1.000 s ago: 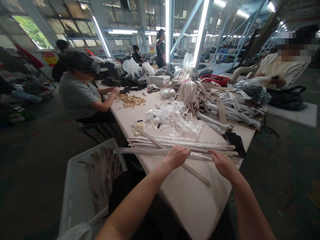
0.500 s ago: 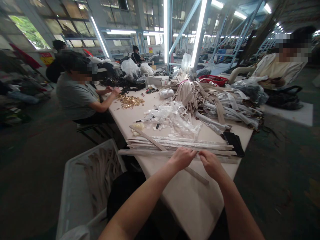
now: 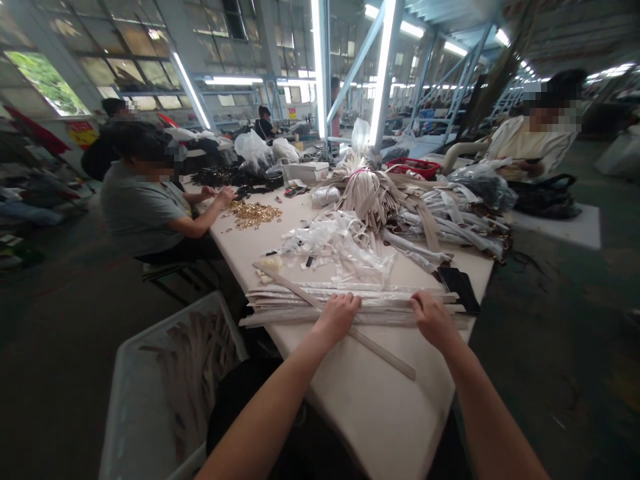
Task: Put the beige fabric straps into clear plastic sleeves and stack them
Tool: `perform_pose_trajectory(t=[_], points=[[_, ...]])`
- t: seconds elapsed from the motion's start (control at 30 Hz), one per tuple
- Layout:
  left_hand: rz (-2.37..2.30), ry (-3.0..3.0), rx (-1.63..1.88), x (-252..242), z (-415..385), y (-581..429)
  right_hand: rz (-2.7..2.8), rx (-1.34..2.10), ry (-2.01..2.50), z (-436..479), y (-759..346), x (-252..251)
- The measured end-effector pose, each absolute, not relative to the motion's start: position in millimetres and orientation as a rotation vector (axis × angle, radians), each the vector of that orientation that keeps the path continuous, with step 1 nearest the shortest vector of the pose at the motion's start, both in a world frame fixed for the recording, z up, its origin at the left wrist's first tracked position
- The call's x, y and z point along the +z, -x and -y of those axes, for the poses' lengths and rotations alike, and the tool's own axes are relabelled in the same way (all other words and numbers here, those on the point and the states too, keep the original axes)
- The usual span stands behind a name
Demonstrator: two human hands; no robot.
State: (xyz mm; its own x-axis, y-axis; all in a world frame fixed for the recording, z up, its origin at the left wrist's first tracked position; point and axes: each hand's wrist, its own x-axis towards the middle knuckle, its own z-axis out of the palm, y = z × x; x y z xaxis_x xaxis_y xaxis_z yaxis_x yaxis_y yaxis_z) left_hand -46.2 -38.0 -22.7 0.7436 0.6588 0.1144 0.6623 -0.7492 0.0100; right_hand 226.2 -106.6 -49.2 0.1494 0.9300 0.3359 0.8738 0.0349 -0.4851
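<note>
A row of long beige straps in clear plastic sleeves [image 3: 280, 297] lies crosswise on the table in front of me. My left hand [image 3: 339, 316] is closed on the nearest wrapped strap [image 3: 285, 317] around its middle. Farther right, my right hand [image 3: 431, 316] pinches the same strap, fingers bent; the fingertips are partly hidden. A bare beige strap [image 3: 383, 353] runs diagonally under my left hand, its near end toward me. Crumpled clear plastic [image 3: 345, 240] lies just beyond the row.
A white bin [image 3: 117, 393] of loose straps stands at the lower left. A big strap bundle [image 3: 370, 193] and more wrapped straps [image 3: 450, 217] fill the table's far right. A co-worker [image 3: 145, 193] sits left by gold metal pieces [image 3: 255, 215]; another person [image 3: 540, 133] sits right.
My hands were close together over the front strap. Now they are apart along it: the left has moved left, the right has moved right. The view has shifted slightly.
</note>
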Motion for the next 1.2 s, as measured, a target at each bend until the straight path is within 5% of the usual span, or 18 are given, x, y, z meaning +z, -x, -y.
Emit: perform_pose_trajectory(t=[0.17,0.53,0.77,1.07,1.2], points=[[1.252,2.864,-0.164,-25,21,68,1.586,-0.142,1.890,109,-205,-36],[1.273,2.858,-0.205,-33,20,70,1.947,0.598,1.871,138,-105,-50],[1.270,2.889,-0.261,-36,18,75,1.333,1.600,1.141,173,-148,12],[1.257,2.883,-0.261,-32,26,72,0.746,0.264,0.749,152,-216,153],[1.233,2.901,-0.374,-37,30,72,0.811,0.578,0.723,86,-192,173]])
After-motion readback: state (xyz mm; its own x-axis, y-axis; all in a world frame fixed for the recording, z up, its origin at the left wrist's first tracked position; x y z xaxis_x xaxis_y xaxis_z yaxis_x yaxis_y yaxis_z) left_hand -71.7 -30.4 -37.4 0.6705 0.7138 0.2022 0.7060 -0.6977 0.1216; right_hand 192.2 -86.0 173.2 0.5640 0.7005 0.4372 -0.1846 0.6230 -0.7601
